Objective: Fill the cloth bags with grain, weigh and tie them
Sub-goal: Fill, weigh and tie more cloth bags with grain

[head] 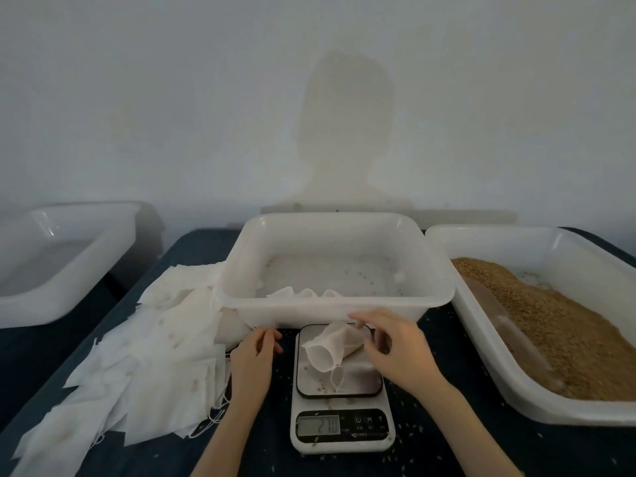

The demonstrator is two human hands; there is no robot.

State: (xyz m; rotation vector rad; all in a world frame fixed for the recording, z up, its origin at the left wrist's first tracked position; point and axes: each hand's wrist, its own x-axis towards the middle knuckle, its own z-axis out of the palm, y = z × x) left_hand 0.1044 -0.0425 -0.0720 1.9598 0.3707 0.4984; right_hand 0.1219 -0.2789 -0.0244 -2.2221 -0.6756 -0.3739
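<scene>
cloth bag (332,347) on scale (339,390), hands flanking.

I see a dark navy cloth-covered surface (447,339) flecked with pale grains. At twelve o'clock, a translucent white plastic tub (337,306); at three, golden-brown grain (564,342). White cloth bags (151,356) at nine; white digital scale (341,438), black-rimmed platform, grey display.

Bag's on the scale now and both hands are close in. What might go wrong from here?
The cloth bag lies on its side on the scale with its mouth open, so grain could spill; loose grains already dot the platform. The right hand looks to be touching the bag, which may skew the reading. The display is too blurred to confirm.
</scene>
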